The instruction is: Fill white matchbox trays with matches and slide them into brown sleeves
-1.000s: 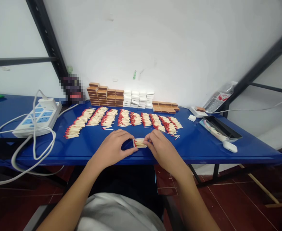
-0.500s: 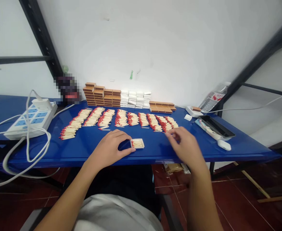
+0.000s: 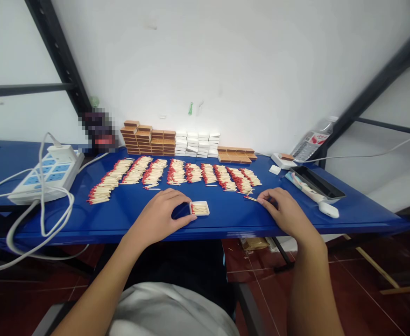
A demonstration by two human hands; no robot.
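My left hand (image 3: 166, 210) grips the left end of a small white matchbox tray (image 3: 208, 209) between thumb and fingers. Several red-tipped matches (image 3: 200, 209) lie inside that tray, on the blue table. To the right, my right hand (image 3: 282, 207) pinches matches (image 3: 251, 198) at their pale ends, their red heads pointing left; whether one or more is hard to tell. Just beyond the held matches ends a row of match piles, the nearest being a pile (image 3: 242, 181) with dense red heads. Another long pile (image 3: 109, 179) lies at the row's left end.
Against the wall stand stacked brown matchboxes (image 3: 149, 140), white trays (image 3: 198, 144) and more brown boxes (image 3: 236, 155). At left sits a power strip (image 3: 51, 175) with looped white cables. A black tray (image 3: 319, 182), a white earbud case (image 3: 328, 209) and a plastic bottle (image 3: 313, 140) are at right.
My right hand has moved right and slightly toward me from the match pile, and matches now show in its pinch. My left hand stays on the tray.
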